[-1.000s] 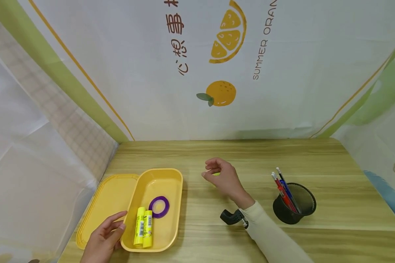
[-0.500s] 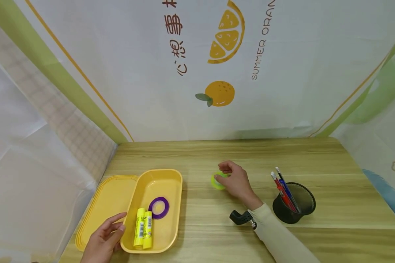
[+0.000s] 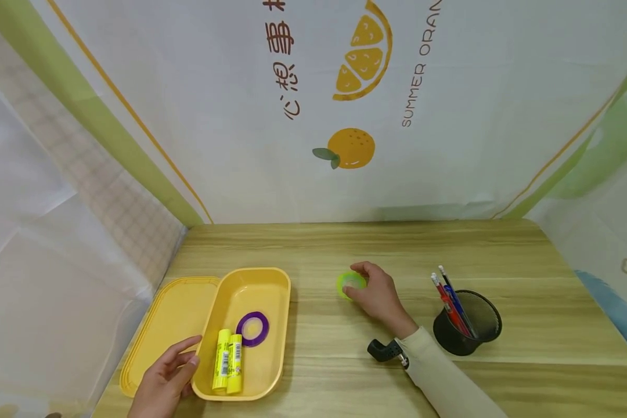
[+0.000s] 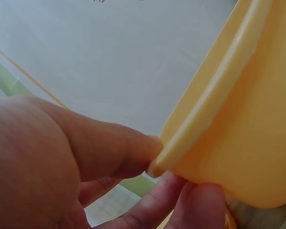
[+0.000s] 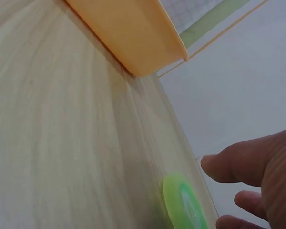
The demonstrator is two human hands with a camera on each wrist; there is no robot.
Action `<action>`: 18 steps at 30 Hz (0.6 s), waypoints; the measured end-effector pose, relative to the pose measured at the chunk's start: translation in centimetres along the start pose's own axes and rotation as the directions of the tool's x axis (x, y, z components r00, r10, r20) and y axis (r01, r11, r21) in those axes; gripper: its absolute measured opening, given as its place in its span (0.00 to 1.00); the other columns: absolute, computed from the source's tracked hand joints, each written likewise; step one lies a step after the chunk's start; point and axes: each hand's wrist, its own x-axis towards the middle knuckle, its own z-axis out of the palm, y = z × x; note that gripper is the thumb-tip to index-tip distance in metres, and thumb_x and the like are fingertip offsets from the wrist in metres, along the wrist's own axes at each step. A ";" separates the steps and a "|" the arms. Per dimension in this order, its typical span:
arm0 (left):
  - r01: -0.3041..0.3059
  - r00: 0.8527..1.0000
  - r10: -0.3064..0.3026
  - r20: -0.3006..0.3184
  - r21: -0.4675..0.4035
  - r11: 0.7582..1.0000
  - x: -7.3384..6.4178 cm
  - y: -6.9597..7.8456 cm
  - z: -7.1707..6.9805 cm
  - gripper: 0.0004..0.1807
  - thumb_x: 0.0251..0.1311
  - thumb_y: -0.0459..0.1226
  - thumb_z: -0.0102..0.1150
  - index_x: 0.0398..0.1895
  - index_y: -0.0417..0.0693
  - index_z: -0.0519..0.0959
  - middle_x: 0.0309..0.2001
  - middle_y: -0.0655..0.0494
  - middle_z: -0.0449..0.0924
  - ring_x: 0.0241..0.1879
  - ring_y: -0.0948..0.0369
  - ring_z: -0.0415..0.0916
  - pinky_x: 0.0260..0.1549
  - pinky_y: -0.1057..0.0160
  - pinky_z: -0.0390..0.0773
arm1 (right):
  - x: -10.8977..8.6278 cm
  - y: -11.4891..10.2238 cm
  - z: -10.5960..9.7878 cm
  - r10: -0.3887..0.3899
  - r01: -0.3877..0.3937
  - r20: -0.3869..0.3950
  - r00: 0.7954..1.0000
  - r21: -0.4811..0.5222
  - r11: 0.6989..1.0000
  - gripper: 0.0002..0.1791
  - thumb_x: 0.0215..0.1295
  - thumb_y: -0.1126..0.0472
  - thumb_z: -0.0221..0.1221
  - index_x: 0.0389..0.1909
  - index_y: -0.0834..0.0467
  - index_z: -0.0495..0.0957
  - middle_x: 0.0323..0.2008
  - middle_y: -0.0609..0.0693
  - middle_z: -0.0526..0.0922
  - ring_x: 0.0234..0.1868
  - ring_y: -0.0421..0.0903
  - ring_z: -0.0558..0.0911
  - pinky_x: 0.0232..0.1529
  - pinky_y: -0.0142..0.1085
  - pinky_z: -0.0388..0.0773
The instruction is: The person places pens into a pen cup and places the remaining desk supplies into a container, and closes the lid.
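Observation:
My left hand [image 3: 163, 380] holds the near left rim of a yellow plastic box [image 3: 263, 371], its fingers at the lip, as the left wrist view shows [image 4: 119, 152]. Two yellow glue sticks [image 3: 227, 361] lie side by side in the box, beside a purple roll of tape [image 3: 252, 329]. On the table to the right of the box, a green roll of tape [image 3: 343, 285] lies flat. My right hand [image 3: 378, 293] hovers over it with thumb and fingers spread. The right wrist view shows a gap between the fingers and the green tape [image 5: 183, 202].
A yellow lid [image 3: 175, 325] lies on the table left of the box, partly behind it. A black mesh pen holder [image 3: 467, 325] with pencils and pens stands at the right. Wood-grain table [image 3: 339, 371] lies between them. A printed white cloth [image 3: 261, 174] hangs behind.
My right hand has drawn back to the right and down over the green tape, which was mostly hidden before. My left hand and the box have stayed in place.

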 end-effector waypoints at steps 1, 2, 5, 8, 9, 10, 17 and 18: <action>0.000 1.000 0.000 0.000 -0.004 1.000 0.0 0.0 0.0 0.26 0.77 0.35 0.58 0.75 0.46 0.71 0.46 0.58 0.84 0.28 0.60 0.75 0.28 0.63 0.80 | 0.0 0.0 0.0 -0.006 0.006 -0.004 1.000 -0.007 1.000 0.29 0.62 0.59 0.74 0.63 0.60 0.80 0.64 0.58 0.82 0.68 0.59 0.78 0.68 0.56 0.75; -0.001 1.000 0.001 0.000 -0.007 1.000 0.0 0.0 0.0 0.26 0.77 0.35 0.58 0.75 0.46 0.71 0.46 0.58 0.84 0.28 0.60 0.75 0.28 0.63 0.80 | 0.0 0.1 0.0 -0.011 0.011 -0.009 1.000 -0.015 1.000 0.29 0.62 0.59 0.74 0.63 0.60 0.80 0.63 0.58 0.82 0.67 0.59 0.78 0.67 0.56 0.76; -0.002 1.000 0.002 -0.002 -0.006 1.000 0.0 0.0 0.0 0.26 0.76 0.35 0.58 0.75 0.46 0.72 0.45 0.59 0.83 0.29 0.61 0.76 0.28 0.63 0.80 | -0.1 0.2 0.0 -0.017 0.016 -0.018 1.000 -0.030 0.999 0.29 0.61 0.59 0.75 0.63 0.60 0.80 0.62 0.58 0.82 0.65 0.58 0.79 0.64 0.55 0.77; -0.004 1.000 0.004 -0.002 -0.001 1.000 0.0 0.0 0.1 0.26 0.76 0.36 0.59 0.75 0.46 0.72 0.45 0.60 0.83 0.29 0.61 0.76 0.29 0.63 0.81 | -0.1 0.5 0.0 -0.021 0.020 -0.015 1.000 -0.044 0.999 0.30 0.58 0.60 0.76 0.63 0.60 0.80 0.62 0.58 0.82 0.63 0.58 0.80 0.62 0.55 0.79; -0.004 1.000 0.004 -0.003 0.000 1.000 0.0 0.0 0.0 0.26 0.76 0.36 0.59 0.75 0.46 0.72 0.44 0.60 0.83 0.30 0.61 0.76 0.29 0.63 0.81 | -0.1 0.5 0.1 -0.023 0.023 -0.010 1.000 -0.050 0.998 0.31 0.58 0.60 0.76 0.63 0.60 0.80 0.62 0.58 0.82 0.63 0.58 0.79 0.62 0.55 0.79; -0.006 1.000 0.006 -0.003 0.003 1.000 0.0 0.0 0.0 0.26 0.76 0.37 0.60 0.75 0.46 0.72 0.44 0.61 0.83 0.30 0.61 0.77 0.29 0.63 0.81 | -0.1 0.6 0.1 -0.029 0.029 -0.005 1.000 -0.059 0.998 0.32 0.57 0.60 0.76 0.63 0.60 0.80 0.62 0.58 0.81 0.64 0.58 0.79 0.62 0.55 0.78; -0.019 1.000 0.019 -0.005 -0.001 1.000 0.1 -0.2 0.0 0.26 0.76 0.37 0.60 0.74 0.46 0.72 0.43 0.63 0.83 0.30 0.62 0.76 0.29 0.64 0.81 | -0.1 1.2 0.8 -0.070 0.070 0.005 0.998 -0.120 0.990 0.36 0.52 0.59 0.80 0.63 0.61 0.80 0.64 0.58 0.80 0.63 0.60 0.74 0.62 0.57 0.76; -0.024 1.000 0.024 -0.005 -0.001 1.000 0.1 -0.3 0.0 0.26 0.76 0.37 0.60 0.74 0.45 0.72 0.43 0.63 0.83 0.30 0.62 0.76 0.29 0.64 0.81 | -0.1 1.2 0.8 -0.072 0.071 0.001 0.997 -0.122 0.990 0.36 0.52 0.59 0.81 0.63 0.61 0.80 0.64 0.58 0.80 0.62 0.60 0.74 0.61 0.57 0.76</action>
